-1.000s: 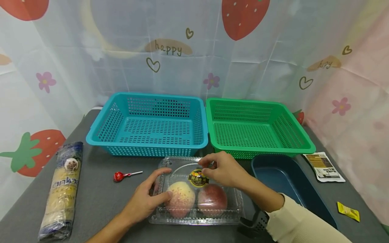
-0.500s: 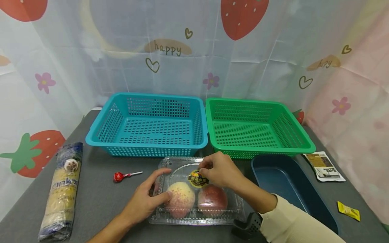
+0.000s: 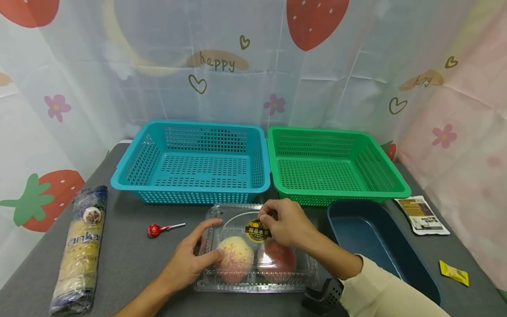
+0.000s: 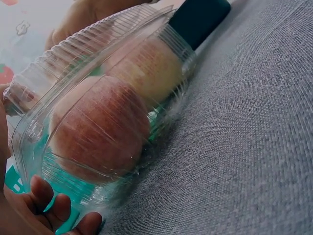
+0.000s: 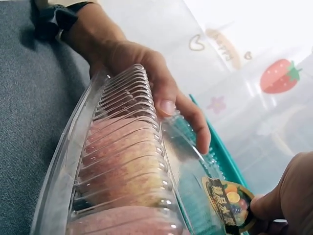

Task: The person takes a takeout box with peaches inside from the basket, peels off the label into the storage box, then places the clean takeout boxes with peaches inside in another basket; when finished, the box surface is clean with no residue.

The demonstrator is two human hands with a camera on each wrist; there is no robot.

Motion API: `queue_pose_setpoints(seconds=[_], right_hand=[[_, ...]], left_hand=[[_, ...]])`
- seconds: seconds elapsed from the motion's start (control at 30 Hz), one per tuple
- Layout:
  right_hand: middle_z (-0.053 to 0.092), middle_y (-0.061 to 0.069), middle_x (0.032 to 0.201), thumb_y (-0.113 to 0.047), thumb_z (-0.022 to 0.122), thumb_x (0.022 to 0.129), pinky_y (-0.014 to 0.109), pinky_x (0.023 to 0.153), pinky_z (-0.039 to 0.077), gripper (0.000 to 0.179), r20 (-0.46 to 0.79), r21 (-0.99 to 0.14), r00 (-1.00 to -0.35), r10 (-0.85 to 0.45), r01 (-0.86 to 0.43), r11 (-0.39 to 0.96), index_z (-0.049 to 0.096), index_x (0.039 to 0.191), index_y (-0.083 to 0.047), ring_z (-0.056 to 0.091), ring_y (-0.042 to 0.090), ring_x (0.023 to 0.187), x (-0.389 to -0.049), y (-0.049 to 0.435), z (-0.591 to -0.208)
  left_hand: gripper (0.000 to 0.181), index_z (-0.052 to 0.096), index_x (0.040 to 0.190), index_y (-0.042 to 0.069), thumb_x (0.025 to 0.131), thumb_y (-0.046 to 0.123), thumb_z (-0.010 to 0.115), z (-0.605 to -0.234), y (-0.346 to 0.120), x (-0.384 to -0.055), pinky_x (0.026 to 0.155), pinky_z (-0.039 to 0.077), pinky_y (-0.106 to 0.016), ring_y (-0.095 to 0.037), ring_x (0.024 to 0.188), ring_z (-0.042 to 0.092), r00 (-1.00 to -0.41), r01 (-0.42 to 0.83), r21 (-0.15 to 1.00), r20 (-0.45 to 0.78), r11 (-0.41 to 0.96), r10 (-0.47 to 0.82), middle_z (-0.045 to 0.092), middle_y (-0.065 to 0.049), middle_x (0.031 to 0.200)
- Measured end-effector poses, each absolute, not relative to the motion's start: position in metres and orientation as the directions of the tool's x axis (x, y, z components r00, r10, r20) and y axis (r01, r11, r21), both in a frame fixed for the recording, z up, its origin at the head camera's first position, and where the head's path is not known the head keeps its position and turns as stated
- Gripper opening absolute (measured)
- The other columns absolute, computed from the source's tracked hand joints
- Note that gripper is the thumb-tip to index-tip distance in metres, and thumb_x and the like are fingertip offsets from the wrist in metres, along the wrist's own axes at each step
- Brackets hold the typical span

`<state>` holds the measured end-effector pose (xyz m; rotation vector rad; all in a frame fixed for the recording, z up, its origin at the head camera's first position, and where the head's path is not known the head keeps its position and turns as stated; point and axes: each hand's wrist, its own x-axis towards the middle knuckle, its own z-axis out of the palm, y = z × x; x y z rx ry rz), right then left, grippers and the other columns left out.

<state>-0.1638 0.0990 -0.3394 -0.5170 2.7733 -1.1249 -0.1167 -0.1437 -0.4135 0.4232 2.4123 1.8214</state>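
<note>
Clear plastic forms the lidded box [image 3: 255,257], which lies flat on the grey table [image 3: 130,246] near its front edge, long axis running left to right and a ribbed long side facing the person. Inside, side by side, sit a yellow-pink peach [image 3: 236,259] and a redder peach [image 3: 277,262]. On the lid, a round black-and-gold label [image 3: 256,231] stands upright to the person; 精品水 can be read, the rest being behind fingers. The left hand [image 3: 196,251] grips the box's left end, thumb on the lid, while the right hand [image 3: 286,222] pinches the label's right edge. Just beyond stand a blue basket [image 3: 198,189] and a green basket [image 3: 344,194]; to the right, a dark blue tray [image 3: 368,237] slants away. Left of the box lies a red lollipop [image 3: 155,230], and farther left a long packet [image 3: 83,246], pointing away from the person, shows "anka". Past the tray lie a printed sachet [image 3: 423,216], its print too small to read, and a yellow wrapper [image 3: 453,273]. Behind, the curtain [image 3: 253,88] reads "happy".
</note>
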Motion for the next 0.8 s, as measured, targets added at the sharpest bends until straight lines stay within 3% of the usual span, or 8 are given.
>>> queue_pose_setpoints(seconds=[0.17,0.37,0.8], right_hand=[[0.059,-0.001,0.069,-0.005,0.061,0.094,0.032,0.057,0.045,0.012,0.056,-0.732,-0.929,-0.365,-0.287,0.618,0.066,0.084,-0.009,0.052,0.014,0.06,-0.163,0.102,-0.337],[0.061,0.003,0.075,-0.003,0.06,0.095,0.032,0.057,0.048,0.01,0.067,-0.791,-0.928,-0.367,-0.274,0.547,0.066,0.087,-0.005,0.055,0.017,0.065,-0.164,0.109,-0.328],[0.062,0.007,0.086,-0.008,0.06,0.096,0.039,0.067,0.05,0.013,0.086,-0.823,-0.887,-0.453,-0.32,0.47,0.07,0.089,-0.005,0.056,0.026,0.082,-0.165,0.151,-0.295]], left_hand=[[0.056,0.047,0.14,0.024,0.088,0.022,0.069,-0.414,-0.143,-0.116,0.066,0.048,-0.038,-0.024,0.079,0.055,-0.958,0.145,0.963,0.078,0.228,0.277,0.054,-0.013,0.097],[0.057,0.046,0.14,0.023,0.088,0.021,0.069,-0.414,-0.143,-0.116,0.067,0.05,-0.039,-0.024,0.082,0.058,-0.957,0.127,0.969,0.063,0.214,0.284,0.057,-0.013,0.1],[0.056,0.047,0.139,0.025,0.088,0.024,0.069,-0.412,-0.143,-0.115,0.056,0.046,-0.035,-0.022,0.071,0.054,-0.959,0.136,0.957,0.062,0.258,0.275,0.059,-0.01,0.085]])
